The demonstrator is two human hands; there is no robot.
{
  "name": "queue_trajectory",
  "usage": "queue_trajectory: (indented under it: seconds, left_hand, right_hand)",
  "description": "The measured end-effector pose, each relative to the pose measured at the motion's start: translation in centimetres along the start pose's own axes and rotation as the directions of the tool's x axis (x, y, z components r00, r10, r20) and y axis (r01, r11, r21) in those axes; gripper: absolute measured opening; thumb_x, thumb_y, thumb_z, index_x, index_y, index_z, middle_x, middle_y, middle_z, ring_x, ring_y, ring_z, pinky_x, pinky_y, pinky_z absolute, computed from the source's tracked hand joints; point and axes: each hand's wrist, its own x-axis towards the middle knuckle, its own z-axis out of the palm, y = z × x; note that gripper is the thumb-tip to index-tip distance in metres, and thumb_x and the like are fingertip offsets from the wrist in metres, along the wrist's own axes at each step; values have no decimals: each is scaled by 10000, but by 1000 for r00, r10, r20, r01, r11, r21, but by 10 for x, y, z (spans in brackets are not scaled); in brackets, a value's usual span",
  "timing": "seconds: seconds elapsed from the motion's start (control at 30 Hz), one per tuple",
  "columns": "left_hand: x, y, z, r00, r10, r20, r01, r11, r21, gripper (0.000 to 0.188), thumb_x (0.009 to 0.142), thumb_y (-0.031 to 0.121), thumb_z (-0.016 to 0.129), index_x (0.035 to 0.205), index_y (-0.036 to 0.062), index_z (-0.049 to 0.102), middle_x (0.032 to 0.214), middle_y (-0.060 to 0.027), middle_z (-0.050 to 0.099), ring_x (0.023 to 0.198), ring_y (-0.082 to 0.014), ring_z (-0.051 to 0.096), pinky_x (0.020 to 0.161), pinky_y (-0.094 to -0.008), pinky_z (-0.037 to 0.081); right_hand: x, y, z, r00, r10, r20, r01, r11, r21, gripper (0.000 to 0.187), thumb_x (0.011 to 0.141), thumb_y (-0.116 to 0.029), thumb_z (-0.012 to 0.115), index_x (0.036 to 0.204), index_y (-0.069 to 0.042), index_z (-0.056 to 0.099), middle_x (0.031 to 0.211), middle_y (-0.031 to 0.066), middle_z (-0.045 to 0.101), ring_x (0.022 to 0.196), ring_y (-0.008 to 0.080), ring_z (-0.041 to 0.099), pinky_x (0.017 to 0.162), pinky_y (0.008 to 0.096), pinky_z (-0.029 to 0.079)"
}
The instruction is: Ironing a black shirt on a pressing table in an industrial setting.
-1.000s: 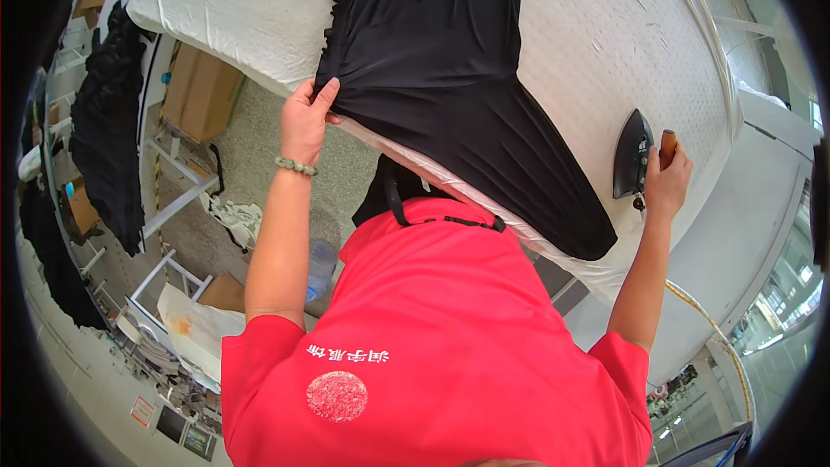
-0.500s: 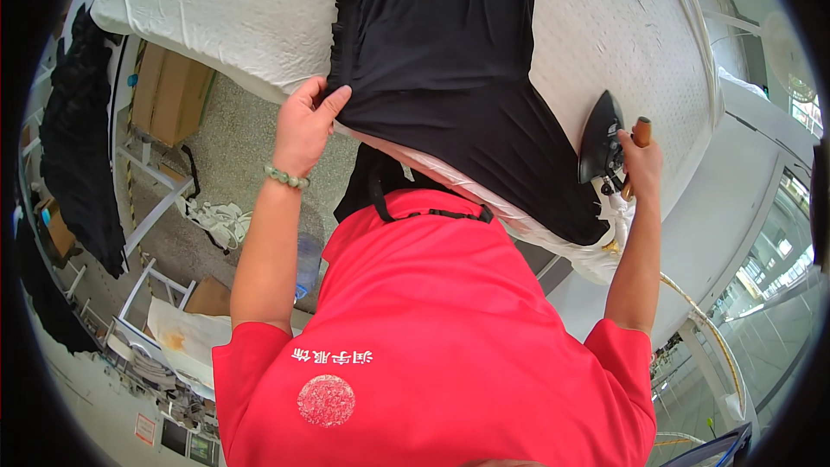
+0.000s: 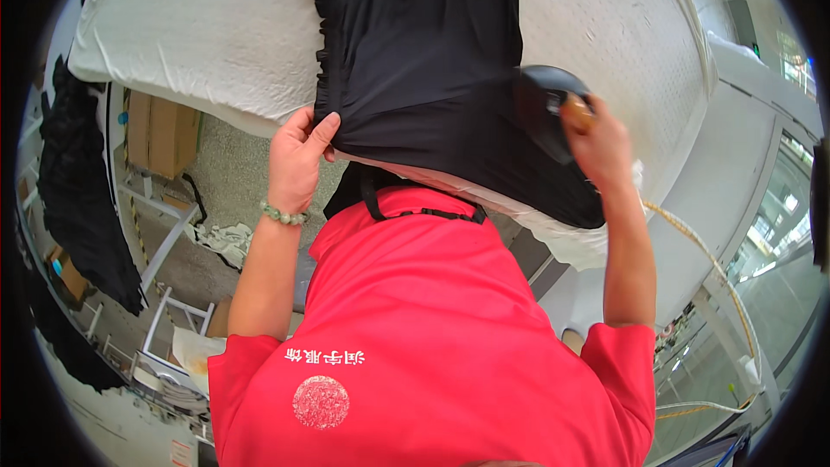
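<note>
A black garment point(image 3: 424, 60) with a ruffled left edge lies over the white padded ironing table point(image 3: 207, 26). My left hand point(image 3: 298, 160) pinches its near left corner between thumb and fingers. In my right hand point(image 3: 599, 145) is the wooden handle of a dark iron point(image 3: 549, 108). The iron is over the right side of the garment, its outline smeared by motion. I cannot tell whether its sole touches the cloth.
A hose point(image 3: 700, 242) trails down on the right. Black clothes point(image 3: 82, 182) hang at the far left. Under the table's left side stand a cardboard box point(image 3: 164, 134) and a crumpled white cloth point(image 3: 225, 242) on the floor.
My right hand has carried the iron leftward from the bare table pad to over the garment. My left hand still pinches the corner, slightly lower in view, as the whole view shifts a little.
</note>
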Motion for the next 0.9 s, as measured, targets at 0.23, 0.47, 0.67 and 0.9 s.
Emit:
queue_trajectory:
  seconds: [0.23, 0.47, 0.67, 0.9]
  left_hand:
    - [6, -10, -10, 998, -63, 19, 62, 997, 46, 178, 1024, 198, 680, 1043, 21, 677, 893, 6, 673, 706, -64, 551, 623, -231, 454]
    - [-6, 3, -5, 999, -45, -2, 44, 997, -65, 189, 1000, 202, 720, 1034, 20, 683, 837, 25, 651, 667, -41, 531, 598, -210, 435]
    - [-10, 4, -9, 999, -47, -8, 46, 995, -86, 179, 993, 192, 731, 1030, 22, 690, 836, 28, 654, 657, -37, 524, 598, -208, 435]
    - [-12, 1, -8, 996, -43, -72, 46, 998, 46, 171, 982, 191, 746, 993, 26, 704, 821, 40, 648, 672, -26, 513, 605, -201, 416]
  right_hand:
    - [-10, -145, 29, 912, -148, 382, 171, 985, -26, 419, 877, -241, 710, 1229, -31, 624, 884, 263, 721, 857, 453, 712, 764, 531, 567]
    - [-5, -105, 30, 983, 2, 185, 4, 1000, -30, 397, 882, -267, 718, 1200, -39, 651, 872, 258, 721, 856, 438, 714, 758, 519, 571]
    - [-11, -88, 37, 994, 63, 84, -61, 998, -31, 436, 858, -278, 749, 1214, -50, 646, 857, 247, 722, 844, 431, 718, 753, 499, 575]
    - [-32, -149, 36, 885, -226, 406, 231, 972, 38, 489, 822, -256, 773, 1236, -53, 612, 827, 212, 726, 803, 407, 730, 727, 487, 577]
